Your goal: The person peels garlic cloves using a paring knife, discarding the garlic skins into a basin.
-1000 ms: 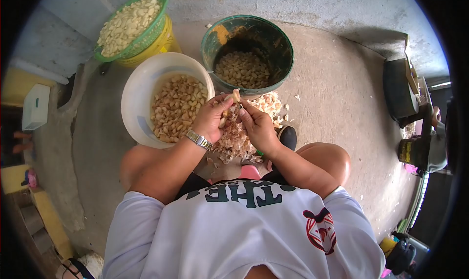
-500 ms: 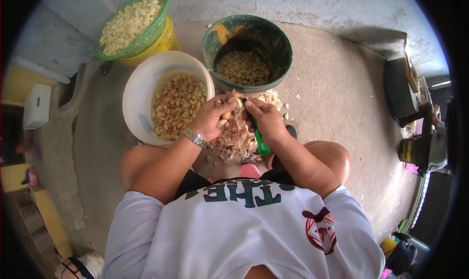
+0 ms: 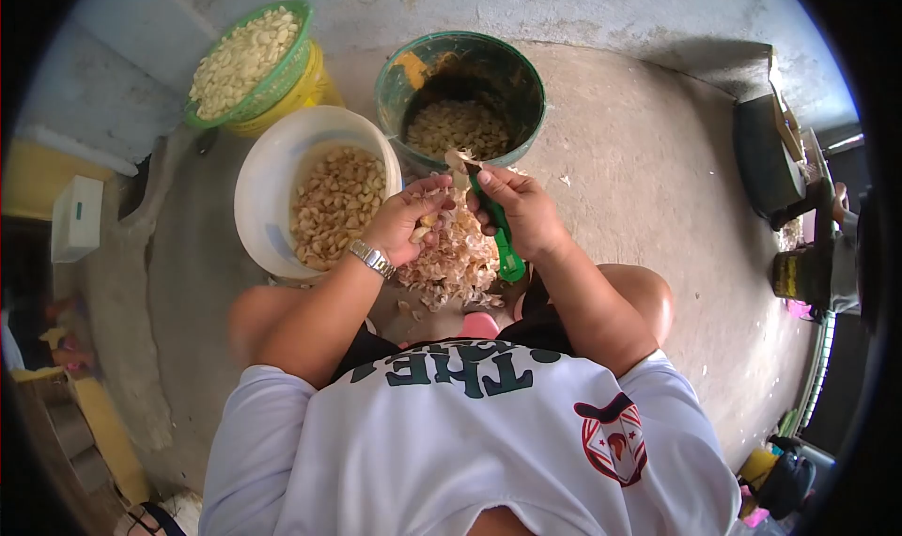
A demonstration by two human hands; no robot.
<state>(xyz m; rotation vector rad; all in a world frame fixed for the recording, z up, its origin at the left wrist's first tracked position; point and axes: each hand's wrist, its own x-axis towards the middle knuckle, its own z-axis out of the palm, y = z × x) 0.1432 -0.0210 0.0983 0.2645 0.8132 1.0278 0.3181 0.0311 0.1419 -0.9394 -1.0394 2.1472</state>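
My left hand [image 3: 406, 226], a watch on its wrist, is curled around a few garlic cloves [image 3: 425, 226] in its palm. My right hand [image 3: 522, 215] grips a knife [image 3: 508, 254] by its green handle. At the blade's end, beside my right thumb, hangs a pale piece of garlic skin [image 3: 459, 158]. Both hands are above a heap of garlic skins [image 3: 458, 268] on the floor. Just beyond them stands a dark green bucket [image 3: 536, 113] with cloves in the bottom. To the left, a white tub [image 3: 265, 184] holds many brownish cloves [image 3: 338, 207].
A green basket [image 3: 299, 66] of pale peeled cloves rests on a yellow bucket [image 3: 324, 83] by the wall. At the far right are a dark container [image 3: 766, 160] and part of another person [image 3: 844, 218]. A white box [image 3: 77, 218] is at the left.
The hands have moved apart. The clove pinched at the left fingertips no longer shows there. The knife has lifted toward the green bucket, with skin at its tip.
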